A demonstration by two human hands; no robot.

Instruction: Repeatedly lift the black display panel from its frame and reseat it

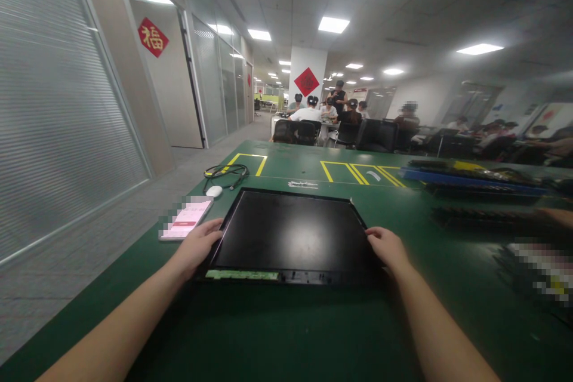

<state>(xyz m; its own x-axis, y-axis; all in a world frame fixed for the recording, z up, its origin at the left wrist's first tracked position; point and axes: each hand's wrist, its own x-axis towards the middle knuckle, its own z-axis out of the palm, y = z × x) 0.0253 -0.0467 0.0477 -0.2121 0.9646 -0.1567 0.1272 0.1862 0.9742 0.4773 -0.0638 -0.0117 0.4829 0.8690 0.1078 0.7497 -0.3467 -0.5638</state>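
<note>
A dark, flat display panel (295, 233) with a thin black frame is in front of me over the green table. Along its near edge runs a green circuit strip (242, 275). My left hand (199, 248) grips the panel's left edge, its thumb on top and the other fingers partly hidden. On the opposite side, my right hand (387, 246) is closed around the right edge, fingertips at the frame. Whether the panel rests on the table or is slightly raised, I cannot tell.
Left of the panel lie a pink-screened tablet (185, 219), a white mouse (214, 191) and a coiled black cable (226, 172). Yellow tape outlines (349, 164) mark the green table (286, 334). Blue and black parts (474, 179) lie at right, near another person's hand (557, 215).
</note>
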